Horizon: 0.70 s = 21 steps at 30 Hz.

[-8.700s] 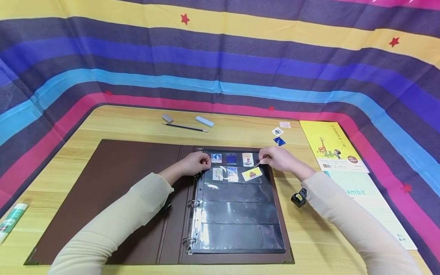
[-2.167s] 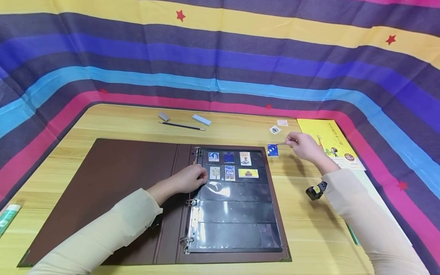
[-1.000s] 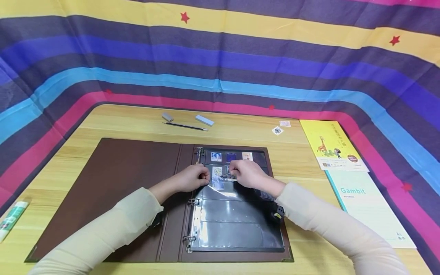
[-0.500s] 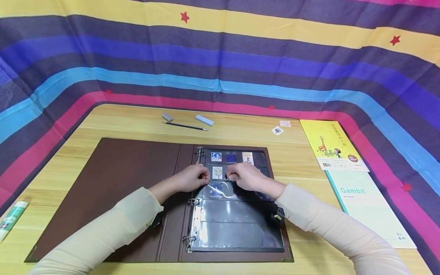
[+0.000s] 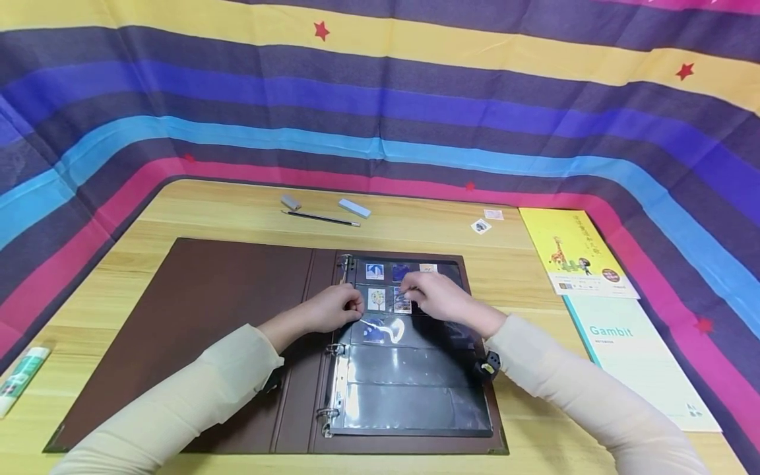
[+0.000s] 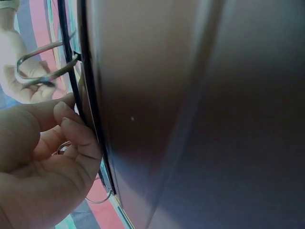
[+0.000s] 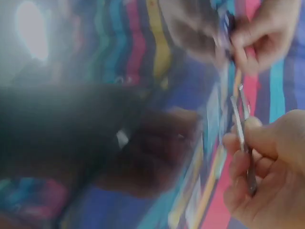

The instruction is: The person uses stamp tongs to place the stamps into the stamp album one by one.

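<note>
An open brown ring-binder stamp album [image 5: 237, 310] holds a black page [image 5: 415, 406] with clear pocket strips. My left hand [image 5: 330, 309] pinches the film edge at the left end of the third strip, beside the rings. A dark blue stamp [image 5: 373, 331] lies behind that film, partly under glare. My right hand [image 5: 441, 298] grips metal tweezers [image 7: 243, 131], their tips apart with no stamp between them in the right wrist view. It hovers over the second row, near a tree stamp [image 5: 377, 299] and a purplish stamp [image 5: 402, 302], and hides the yellow stamp there.
Two loose stamps [image 5: 481, 226] lie beyond the album's top right corner. A yellow booklet [image 5: 570, 244] and a Gambit notebook [image 5: 635, 369] lie at right. A pencil [image 5: 323, 218], an eraser [image 5: 354, 208] and a grey block [image 5: 290, 202] are behind; a glue stick [image 5: 22, 379] is far left.
The yellow stamp went into the second row earlier. The blue stamp came from the table into the third strip; my right hand has since drawn the tweezers up and away. My left hand stays put.
</note>
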Motion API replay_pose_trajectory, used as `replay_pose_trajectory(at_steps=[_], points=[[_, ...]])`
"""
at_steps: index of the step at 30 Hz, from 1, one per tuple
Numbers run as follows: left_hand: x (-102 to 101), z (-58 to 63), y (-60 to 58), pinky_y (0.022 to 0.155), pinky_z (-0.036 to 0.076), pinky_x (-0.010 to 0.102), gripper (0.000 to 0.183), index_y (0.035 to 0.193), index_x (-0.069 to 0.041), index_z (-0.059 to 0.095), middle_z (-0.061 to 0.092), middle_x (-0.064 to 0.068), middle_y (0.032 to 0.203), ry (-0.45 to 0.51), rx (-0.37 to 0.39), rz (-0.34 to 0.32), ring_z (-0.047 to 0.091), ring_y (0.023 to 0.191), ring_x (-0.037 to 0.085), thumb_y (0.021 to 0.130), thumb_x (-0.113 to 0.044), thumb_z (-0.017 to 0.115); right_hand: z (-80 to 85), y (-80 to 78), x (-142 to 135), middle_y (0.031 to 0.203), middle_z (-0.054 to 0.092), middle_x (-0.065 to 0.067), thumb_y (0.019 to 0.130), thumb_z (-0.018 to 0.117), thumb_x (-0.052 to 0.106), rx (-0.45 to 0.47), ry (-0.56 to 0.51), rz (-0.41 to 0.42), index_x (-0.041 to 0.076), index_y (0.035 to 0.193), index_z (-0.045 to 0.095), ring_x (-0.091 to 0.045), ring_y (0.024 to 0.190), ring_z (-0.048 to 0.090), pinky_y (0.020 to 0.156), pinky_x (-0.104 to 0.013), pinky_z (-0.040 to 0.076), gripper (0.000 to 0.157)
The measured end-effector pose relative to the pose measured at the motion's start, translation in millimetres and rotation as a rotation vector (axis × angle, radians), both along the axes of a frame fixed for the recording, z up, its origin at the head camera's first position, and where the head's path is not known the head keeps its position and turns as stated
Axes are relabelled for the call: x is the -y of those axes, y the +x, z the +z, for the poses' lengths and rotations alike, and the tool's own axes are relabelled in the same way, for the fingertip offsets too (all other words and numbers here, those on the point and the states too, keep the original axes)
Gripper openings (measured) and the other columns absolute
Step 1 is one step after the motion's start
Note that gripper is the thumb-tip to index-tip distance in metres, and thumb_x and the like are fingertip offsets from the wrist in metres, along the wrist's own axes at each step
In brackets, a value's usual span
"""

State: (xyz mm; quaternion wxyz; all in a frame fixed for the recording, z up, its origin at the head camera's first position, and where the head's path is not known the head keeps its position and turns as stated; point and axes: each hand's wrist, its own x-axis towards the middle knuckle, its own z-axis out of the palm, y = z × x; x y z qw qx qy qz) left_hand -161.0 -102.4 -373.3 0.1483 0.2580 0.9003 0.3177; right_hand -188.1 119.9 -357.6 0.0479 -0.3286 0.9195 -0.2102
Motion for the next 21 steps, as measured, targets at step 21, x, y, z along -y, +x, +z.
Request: replay_pose_trajectory(at_steps=[21], points=[[-1,-0.6,1.0,0.057,0.036,0.026,0.008,0.072,-0.011,0.050,0.042,0.000,0.071,0.004,0.003,0.008,0.040,0.064,0.012,0.078,-0.007,0.054,0.0,-99.5,-138,0.086,0.050,-0.019,0.080,0.044,0.009,0.053,-0.037,-0.692,-0.003,0.089,0.049,-0.030,0.077,0.046,0.067,-0.041,0.036,0.016]])
